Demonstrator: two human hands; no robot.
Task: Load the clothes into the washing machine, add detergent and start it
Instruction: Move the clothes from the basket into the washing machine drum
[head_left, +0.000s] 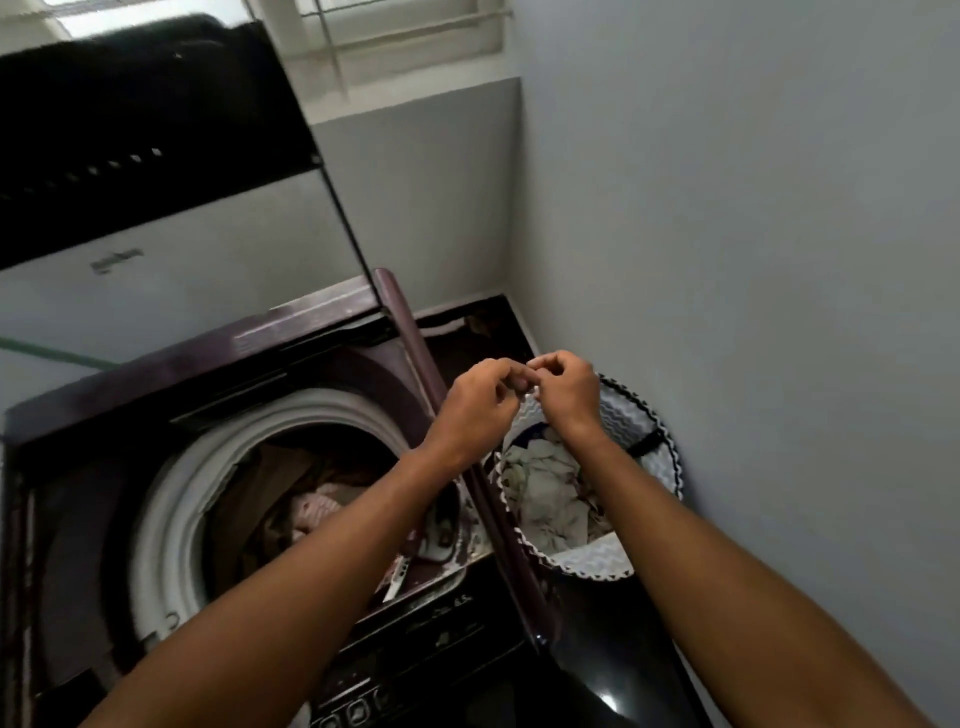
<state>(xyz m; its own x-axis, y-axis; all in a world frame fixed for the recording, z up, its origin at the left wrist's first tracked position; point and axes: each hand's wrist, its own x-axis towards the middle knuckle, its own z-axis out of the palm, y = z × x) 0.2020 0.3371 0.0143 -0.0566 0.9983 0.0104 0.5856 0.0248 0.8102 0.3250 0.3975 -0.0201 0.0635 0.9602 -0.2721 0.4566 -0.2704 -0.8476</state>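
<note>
Two hands meet at centre frame above the laundry basket (644, 426): left hand (480, 397) and right hand (566, 389), fingers curled, fingertips touching; whether they pinch anything I cannot tell. Clothes (545, 488) lie in the basket; more fill the open washing machine (171, 519) drum, lower left.

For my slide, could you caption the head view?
Hands meet above the laundry basket beside the open, part-loaded washing machine.

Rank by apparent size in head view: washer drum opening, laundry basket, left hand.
1. Washer drum opening
2. Laundry basket, partly hidden by the arms
3. Left hand

Apparent size only; the hand sits nearer the camera.
</note>
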